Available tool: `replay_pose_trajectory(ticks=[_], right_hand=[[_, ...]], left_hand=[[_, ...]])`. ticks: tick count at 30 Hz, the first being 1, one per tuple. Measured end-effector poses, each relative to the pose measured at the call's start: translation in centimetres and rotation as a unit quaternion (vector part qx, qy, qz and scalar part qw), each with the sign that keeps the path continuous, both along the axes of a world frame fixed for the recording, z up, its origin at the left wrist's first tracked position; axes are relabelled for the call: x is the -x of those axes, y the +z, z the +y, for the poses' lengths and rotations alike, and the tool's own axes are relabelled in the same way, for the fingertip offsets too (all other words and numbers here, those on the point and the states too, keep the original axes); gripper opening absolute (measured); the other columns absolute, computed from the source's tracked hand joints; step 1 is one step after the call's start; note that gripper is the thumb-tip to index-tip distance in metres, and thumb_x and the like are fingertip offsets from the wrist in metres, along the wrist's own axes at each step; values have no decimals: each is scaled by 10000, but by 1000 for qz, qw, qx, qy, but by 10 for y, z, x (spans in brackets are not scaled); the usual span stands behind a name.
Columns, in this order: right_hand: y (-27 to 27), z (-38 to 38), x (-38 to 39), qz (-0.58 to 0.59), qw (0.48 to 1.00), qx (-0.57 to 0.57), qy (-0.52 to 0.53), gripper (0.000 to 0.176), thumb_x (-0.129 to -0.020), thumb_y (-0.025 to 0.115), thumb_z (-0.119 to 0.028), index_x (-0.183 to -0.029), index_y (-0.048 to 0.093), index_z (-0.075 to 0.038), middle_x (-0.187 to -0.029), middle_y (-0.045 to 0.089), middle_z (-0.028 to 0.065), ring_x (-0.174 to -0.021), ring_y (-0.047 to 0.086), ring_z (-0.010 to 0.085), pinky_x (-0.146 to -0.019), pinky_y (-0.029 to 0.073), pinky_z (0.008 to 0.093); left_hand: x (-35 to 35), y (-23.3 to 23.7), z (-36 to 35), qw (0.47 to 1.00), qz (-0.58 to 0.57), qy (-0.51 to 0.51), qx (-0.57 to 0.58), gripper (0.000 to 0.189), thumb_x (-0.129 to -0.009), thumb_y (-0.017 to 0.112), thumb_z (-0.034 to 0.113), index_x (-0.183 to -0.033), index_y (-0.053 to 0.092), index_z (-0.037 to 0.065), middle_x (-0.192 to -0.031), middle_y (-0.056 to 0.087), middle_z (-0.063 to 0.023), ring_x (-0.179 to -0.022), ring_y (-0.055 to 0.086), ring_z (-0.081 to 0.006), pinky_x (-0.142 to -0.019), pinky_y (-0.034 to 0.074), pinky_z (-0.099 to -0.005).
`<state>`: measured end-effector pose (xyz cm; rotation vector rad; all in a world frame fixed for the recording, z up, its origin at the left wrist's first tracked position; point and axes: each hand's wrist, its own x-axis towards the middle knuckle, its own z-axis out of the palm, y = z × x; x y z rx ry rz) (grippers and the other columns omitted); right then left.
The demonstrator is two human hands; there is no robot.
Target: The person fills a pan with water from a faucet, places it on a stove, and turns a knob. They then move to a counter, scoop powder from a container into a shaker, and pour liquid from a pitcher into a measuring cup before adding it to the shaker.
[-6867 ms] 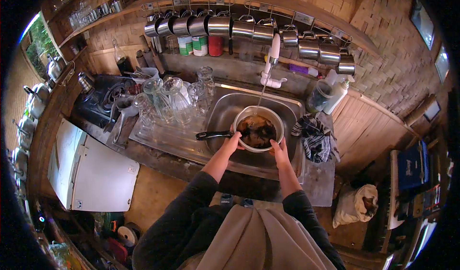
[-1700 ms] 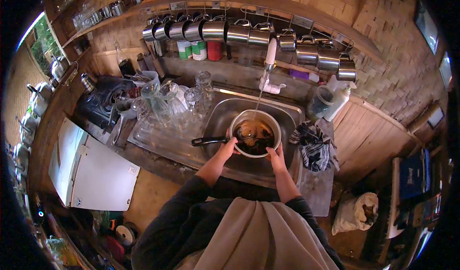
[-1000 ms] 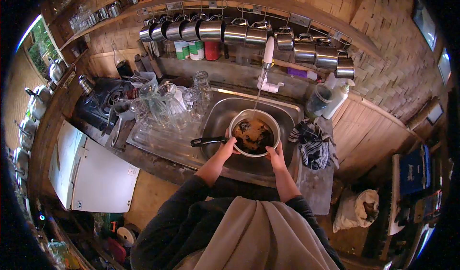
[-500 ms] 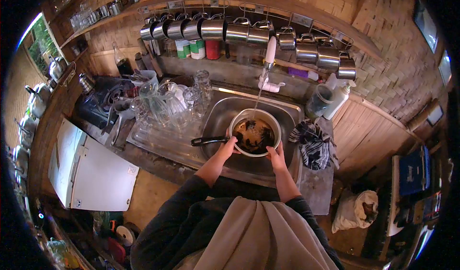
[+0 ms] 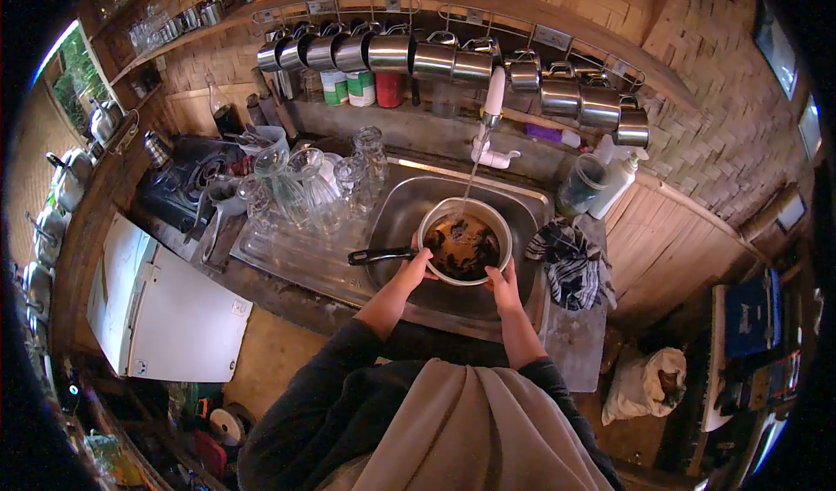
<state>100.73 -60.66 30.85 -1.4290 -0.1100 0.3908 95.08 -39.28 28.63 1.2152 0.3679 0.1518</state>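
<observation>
In the head view, the pot (image 5: 464, 269) is at the centre of the sink basin (image 5: 392, 221), its black handle (image 5: 381, 255) pointing to nine o'clock. Whether its base rests on the basin floor or hangs above it cannot be told. The left hand (image 5: 416, 270) grips the rim and wall at eight o'clock, thumb by the handle's root; the right hand (image 5: 502, 285) pinches the rim at five o'clock, fingers curled against the outer wall. Water from the tap (image 5: 493, 116), beyond the pot at twelve to one o'clock, falls inside the far rim, onto brownish liquid with dark patches.

The glasses (image 5: 313, 195) stand towards ten o'clock; the striped cloth (image 5: 570, 264) lies on the desk (image 5: 575, 352) at three o'clock.

The two-sided hold looks sound, as added water makes the pot heavier. It is best held level, with the stream well inside the rim and the thumbs clear of the liquid. Small, slow circles would loosen the dark bits without slopping; a sharp tilt towards six o'clock could spill over the wrists.
</observation>
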Motion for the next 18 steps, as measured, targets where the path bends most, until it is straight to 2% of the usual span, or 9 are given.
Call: replay_pose_trajectory(ticks=[6,12,13,14,15,18], right_hand=[[0,-1,0,10,1000,13,5,555,-790,585,-197,-1295,356,-186,-970,532,22,-793,521,119,-662,440,255],[2,-1,0,13,1000,3,8,549,-788,590,-205,-1287,361,-188,-978,538,15,-804,526,110,-657,440,253],[3,0,0,13,1000,3,8,549,-788,590,-205,-1287,361,-188,-978,538,15,-804,526,110,-657,440,253],[5,1,1,11,1000,-6,1,542,-801,574,-158,-1290,339,-156,-898,520,8,-728,489,98,-606,412,249],[8,2,2,9,1000,-14,-5,536,-814,559,-110,-1293,318,-124,-817,501,1,-652,451,86,-555,383,245],[10,2,2,6,1000,-18,0,536,-808,563,-109,-1288,326,-119,-821,503,6,-658,458,90,-558,388,247]], left_hand=[[3,1,-2,999,-10,9,-31,530,-833,431,195,-1330,247,216,-1078,443,-146,-837,569,-262,-531,562,-346],[3,8,-2,1000,24,9,2,529,-828,438,198,-1323,251,212,-1045,460,-138,-763,588,-262,-529,560,-343],[4,9,-1,1000,29,6,5,512,-831,460,207,-1304,279,132,-1098,439,-157,-816,588,-297,-555,574,-375],[4,7,0,999,33,3,8,511,-835,481,216,-1286,307,52,-1151,417,-175,-868,587,-332,-582,588,-406],[3,5,0,999,34,3,8,511,-835,481,216,-1286,307,52,-1151,417,-175,-868,587,-332,-582,588,-406],[3,10,-1,999,34,11,10,504,-826,489,207,-1278,320,60,-1116,455,-171,-809,606,-325,-572,586,-396]])
